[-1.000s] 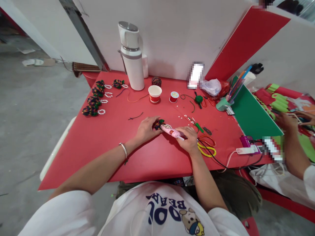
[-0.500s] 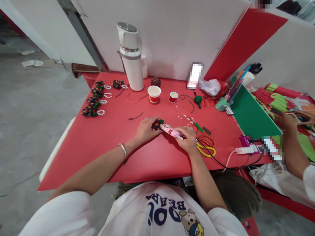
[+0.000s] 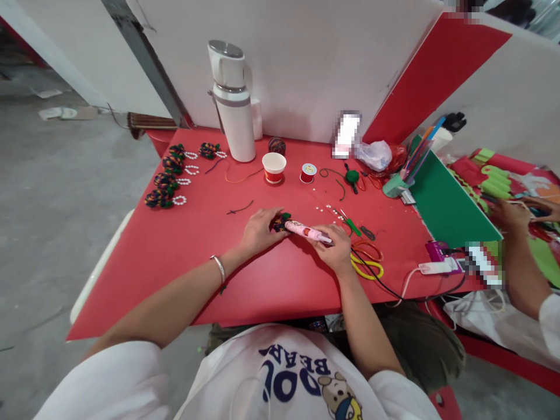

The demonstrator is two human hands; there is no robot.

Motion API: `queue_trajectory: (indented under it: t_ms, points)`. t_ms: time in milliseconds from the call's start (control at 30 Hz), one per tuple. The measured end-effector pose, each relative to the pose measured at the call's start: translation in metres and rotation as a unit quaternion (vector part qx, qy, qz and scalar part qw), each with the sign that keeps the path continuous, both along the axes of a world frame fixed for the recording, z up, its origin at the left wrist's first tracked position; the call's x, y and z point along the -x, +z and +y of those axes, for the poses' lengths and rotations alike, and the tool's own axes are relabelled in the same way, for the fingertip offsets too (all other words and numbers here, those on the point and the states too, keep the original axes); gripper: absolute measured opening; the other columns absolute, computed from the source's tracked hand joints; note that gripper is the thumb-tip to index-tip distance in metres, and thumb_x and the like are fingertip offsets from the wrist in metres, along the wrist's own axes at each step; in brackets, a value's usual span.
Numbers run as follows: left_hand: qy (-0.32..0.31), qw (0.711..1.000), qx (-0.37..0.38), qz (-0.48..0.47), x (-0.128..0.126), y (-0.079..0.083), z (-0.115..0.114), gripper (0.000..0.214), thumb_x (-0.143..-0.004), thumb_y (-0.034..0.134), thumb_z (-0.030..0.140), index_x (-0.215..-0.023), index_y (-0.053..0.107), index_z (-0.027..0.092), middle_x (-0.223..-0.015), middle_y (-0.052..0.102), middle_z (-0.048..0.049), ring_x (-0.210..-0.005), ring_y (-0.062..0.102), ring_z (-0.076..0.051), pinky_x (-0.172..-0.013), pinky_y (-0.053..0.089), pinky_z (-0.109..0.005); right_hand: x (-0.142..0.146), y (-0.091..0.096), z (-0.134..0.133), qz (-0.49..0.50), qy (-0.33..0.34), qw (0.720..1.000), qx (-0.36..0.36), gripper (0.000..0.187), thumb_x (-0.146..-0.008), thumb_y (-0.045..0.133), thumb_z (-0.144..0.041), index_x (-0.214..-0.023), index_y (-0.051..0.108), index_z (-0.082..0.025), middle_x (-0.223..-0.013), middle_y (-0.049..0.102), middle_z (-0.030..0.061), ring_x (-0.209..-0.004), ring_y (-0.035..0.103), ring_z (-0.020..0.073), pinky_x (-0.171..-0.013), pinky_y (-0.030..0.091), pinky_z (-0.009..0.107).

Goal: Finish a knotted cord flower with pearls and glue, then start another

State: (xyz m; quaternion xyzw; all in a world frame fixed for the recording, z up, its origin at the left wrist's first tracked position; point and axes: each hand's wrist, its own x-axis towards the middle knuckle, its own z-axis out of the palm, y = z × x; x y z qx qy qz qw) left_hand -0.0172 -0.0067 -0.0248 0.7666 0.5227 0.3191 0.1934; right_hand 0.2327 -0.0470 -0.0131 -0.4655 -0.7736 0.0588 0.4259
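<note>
My left hand (image 3: 259, 231) is closed on a small dark multicoloured yarn piece (image 3: 280, 223) with a green end, mostly covered by the fingers. My right hand (image 3: 335, 246) grips a slim pink printed stick (image 3: 303, 229), whose exact kind I cannot make out. Its left end reaches the yarn piece; whether they touch is unclear. Beyond the right hand lie small white beads (image 3: 329, 208) and a green-handled tool (image 3: 352, 226). Yellow- and orange-handled scissors (image 3: 368, 268) rest by the right wrist.
Several yarn pieces with bead loops (image 3: 163, 181) line the table's left side. A white flask (image 3: 236, 125), a paper cup (image 3: 274, 169) and a thread spool (image 3: 308, 170) stand at the back. A green partition (image 3: 455, 204) separates a co-worker's hands (image 3: 510, 217). Cables and a power bank (image 3: 441, 259) lie right.
In my right hand the pink stick has rolled and shifted slightly, and the fingers have changed their hold. The left hand and the yarn piece stay where they were.
</note>
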Motion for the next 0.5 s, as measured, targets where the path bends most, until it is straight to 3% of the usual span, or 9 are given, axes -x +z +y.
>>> queue_trajectory:
  t_ms: [500]
  points:
    - [0.003,1.000,0.004,0.005,-0.0006,0.0018,-0.0006,0.061,-0.078,0.083,0.038,-0.133,0.063,0.022,-0.118,0.076,-0.0096,-0.109,0.068,-0.030,-0.096,0.055,-0.045,0.0017,-0.0007,0.0011,0.002,-0.008,1.000,-0.009,0.017,-0.092,0.072,-0.036,-0.106,0.072,-0.026,-0.097,0.081,0.0051,-0.087,0.073,0.0229,-0.082,0.055,0.039]
